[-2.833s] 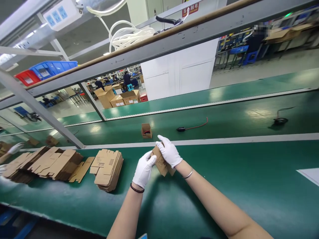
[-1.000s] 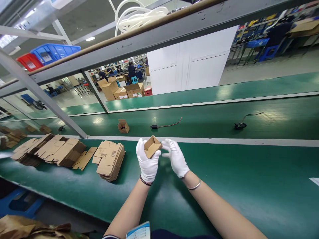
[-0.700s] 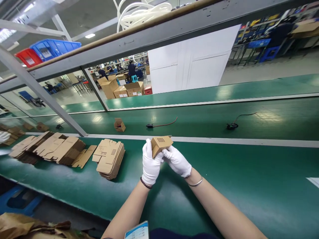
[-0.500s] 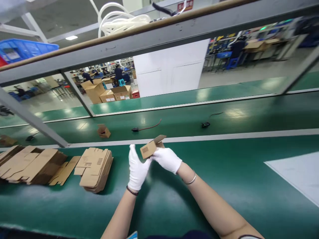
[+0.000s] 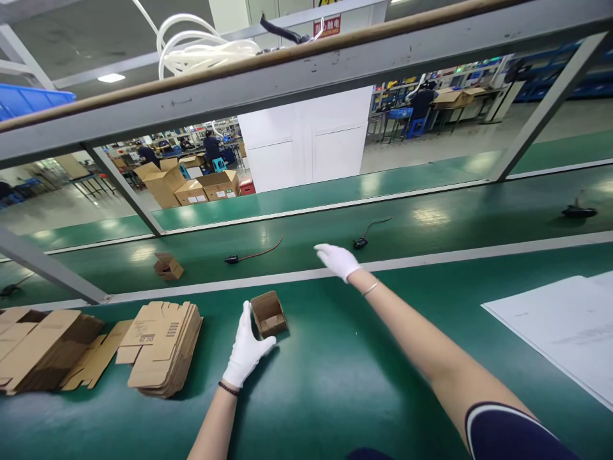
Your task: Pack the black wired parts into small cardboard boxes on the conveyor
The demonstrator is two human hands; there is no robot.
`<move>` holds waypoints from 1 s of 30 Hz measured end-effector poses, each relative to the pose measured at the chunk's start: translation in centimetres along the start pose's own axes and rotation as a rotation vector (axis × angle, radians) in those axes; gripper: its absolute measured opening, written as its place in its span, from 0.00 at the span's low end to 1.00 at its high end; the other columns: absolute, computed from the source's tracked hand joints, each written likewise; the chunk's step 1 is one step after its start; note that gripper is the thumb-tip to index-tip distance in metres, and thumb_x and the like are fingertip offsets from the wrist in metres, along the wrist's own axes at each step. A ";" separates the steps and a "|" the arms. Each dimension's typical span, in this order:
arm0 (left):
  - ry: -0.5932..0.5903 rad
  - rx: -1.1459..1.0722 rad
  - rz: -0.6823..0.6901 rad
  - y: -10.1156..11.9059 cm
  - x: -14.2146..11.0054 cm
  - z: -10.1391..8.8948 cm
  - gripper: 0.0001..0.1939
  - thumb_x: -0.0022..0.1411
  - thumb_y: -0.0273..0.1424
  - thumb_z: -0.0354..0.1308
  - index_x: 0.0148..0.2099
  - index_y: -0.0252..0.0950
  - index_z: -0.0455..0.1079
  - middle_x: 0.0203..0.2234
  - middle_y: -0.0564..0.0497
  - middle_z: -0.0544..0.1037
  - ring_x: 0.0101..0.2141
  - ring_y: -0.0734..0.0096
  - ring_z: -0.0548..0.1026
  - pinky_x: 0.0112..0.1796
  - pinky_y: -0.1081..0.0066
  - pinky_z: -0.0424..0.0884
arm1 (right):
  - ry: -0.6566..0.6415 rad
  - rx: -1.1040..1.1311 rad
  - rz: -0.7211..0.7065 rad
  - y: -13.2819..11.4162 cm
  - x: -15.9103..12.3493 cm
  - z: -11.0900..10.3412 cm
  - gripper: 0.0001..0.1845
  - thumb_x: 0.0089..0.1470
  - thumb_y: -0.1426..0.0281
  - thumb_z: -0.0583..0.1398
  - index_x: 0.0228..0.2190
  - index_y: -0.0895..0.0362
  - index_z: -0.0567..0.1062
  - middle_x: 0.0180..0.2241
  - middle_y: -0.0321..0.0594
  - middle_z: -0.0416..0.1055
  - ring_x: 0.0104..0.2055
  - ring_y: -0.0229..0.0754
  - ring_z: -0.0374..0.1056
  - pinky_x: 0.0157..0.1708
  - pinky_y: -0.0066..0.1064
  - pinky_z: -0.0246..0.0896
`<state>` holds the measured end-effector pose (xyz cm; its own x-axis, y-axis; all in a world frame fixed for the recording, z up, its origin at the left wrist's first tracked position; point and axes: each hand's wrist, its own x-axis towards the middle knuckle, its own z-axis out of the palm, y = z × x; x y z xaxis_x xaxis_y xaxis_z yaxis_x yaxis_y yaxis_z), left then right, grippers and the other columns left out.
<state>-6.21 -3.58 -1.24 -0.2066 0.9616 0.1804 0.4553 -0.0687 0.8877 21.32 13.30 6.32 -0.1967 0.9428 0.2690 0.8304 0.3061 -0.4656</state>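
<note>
A small cardboard box [image 5: 275, 324] stands on the green bench with its open top showing a bare inside. Around its near left corner is my left hand [image 5: 246, 351] in a white glove, thumb and fingers spread; whether it touches the box is hard to tell. My gloved right hand [image 5: 336, 260] is stretched out flat over the far strip's edge, holding nothing. It is between two black plugs with thin leads: one plug [image 5: 360, 243] just right of it, another plug [image 5: 232, 259] farther left.
Flat cardboard blanks lie in a stack [image 5: 165, 348], with more folded cardboard [image 5: 45, 348] to the left. Another small box [image 5: 168, 267] and a black part [image 5: 578, 211] are on the far strip. White sheets [image 5: 555, 326] lie right. A metal frame [image 5: 297, 76] crosses above.
The small box has gone from both hands to the bench, open top up. My right hand has let go and moved away to the far right. My left hand has opened beside the box.
</note>
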 end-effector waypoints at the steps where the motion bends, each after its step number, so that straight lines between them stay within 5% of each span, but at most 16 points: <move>1: 0.036 0.056 0.020 -0.3 -0.4 -0.5 0.51 0.44 0.32 0.65 0.66 0.38 0.43 0.63 0.40 0.53 0.62 0.52 0.52 0.60 0.56 0.50 | 0.029 -0.032 0.073 2.1 1.4 -0.9 0.17 0.62 0.67 0.50 0.44 0.60 0.74 0.45 0.45 0.72 0.45 0.43 0.69 0.46 0.37 0.61; 5: 0.225 0.233 0.102 -0.1 -2.1 -2.2 0.48 0.52 0.39 0.60 0.67 0.40 0.37 0.64 0.41 0.50 0.62 0.53 0.53 0.60 0.54 0.52 | 0.090 -0.139 0.239 8.1 3.8 -2.9 0.16 0.61 0.66 0.54 0.48 0.58 0.68 0.49 0.45 0.65 0.47 0.42 0.65 0.46 0.42 0.64; 9: 0.330 0.305 0.187 2.6 -3.3 -2.4 0.39 0.57 0.40 0.55 0.66 0.40 0.44 0.61 0.42 0.56 0.60 0.53 0.57 0.59 0.51 0.54 | -0.003 -0.216 0.184 9.3 3.8 -2.9 0.15 0.59 0.64 0.56 0.46 0.58 0.69 0.49 0.44 0.66 0.46 0.43 0.65 0.46 0.43 0.64; 15: 0.117 0.061 0.136 7.7 -4.2 2.1 0.27 0.60 0.37 0.53 0.61 0.43 0.56 0.60 0.45 0.60 0.59 0.57 0.58 0.59 0.54 0.54 | -0.143 -0.278 0.084 4.0 2.6 -2.2 0.12 0.54 0.66 0.59 0.39 0.59 0.74 0.37 0.46 0.72 0.37 0.44 0.69 0.35 0.32 0.59; 19: -0.150 -0.421 -0.167 10.8 -2.6 6.3 0.33 0.58 0.38 0.57 0.63 0.39 0.53 0.61 0.39 0.58 0.56 0.57 0.65 0.55 0.60 0.61 | -0.086 -0.295 -0.083 -2.6 -2.8 -0.7 0.16 0.56 0.60 0.54 0.42 0.55 0.73 0.38 0.45 0.72 0.36 0.44 0.69 0.30 0.29 0.55; 22: -0.097 -0.728 -0.191 12.3 -0.4 8.0 0.26 0.55 0.40 0.60 0.54 0.36 0.64 0.53 0.41 0.68 0.51 0.61 0.69 0.53 0.64 0.61 | -0.009 -0.320 -0.265 -7.1 -7.7 -0.5 0.17 0.58 0.63 0.52 0.41 0.58 0.74 0.35 0.46 0.73 0.36 0.44 0.69 0.30 0.29 0.54; 27: -0.058 -1.156 -0.266 12.2 1.0 6.9 0.18 0.52 0.39 0.64 0.42 0.37 0.68 0.36 0.51 0.73 0.38 0.71 0.72 0.43 0.68 0.68 | -0.136 -0.189 -0.344 -9.2 -11.4 -3.4 0.22 0.56 0.61 0.54 0.51 0.53 0.68 0.38 0.41 0.74 0.34 0.41 0.70 0.28 0.28 0.56; 30: -0.166 -1.327 -0.377 11.7 0.5 4.9 0.16 0.53 0.38 0.64 0.41 0.36 0.67 0.38 0.50 0.72 0.35 0.72 0.71 0.36 0.71 0.68 | -0.190 -0.072 -0.439 -8.5 -11.8 -5.4 0.15 0.59 0.63 0.51 0.41 0.51 0.75 0.33 0.37 0.74 0.31 0.38 0.69 0.29 0.27 0.57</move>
<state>3.21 -2.57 7.14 0.0154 0.9919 -0.1261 -0.7778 0.0911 0.6219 19.42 -1.11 11.69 -0.6229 0.7359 0.2655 0.6801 0.6771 -0.2811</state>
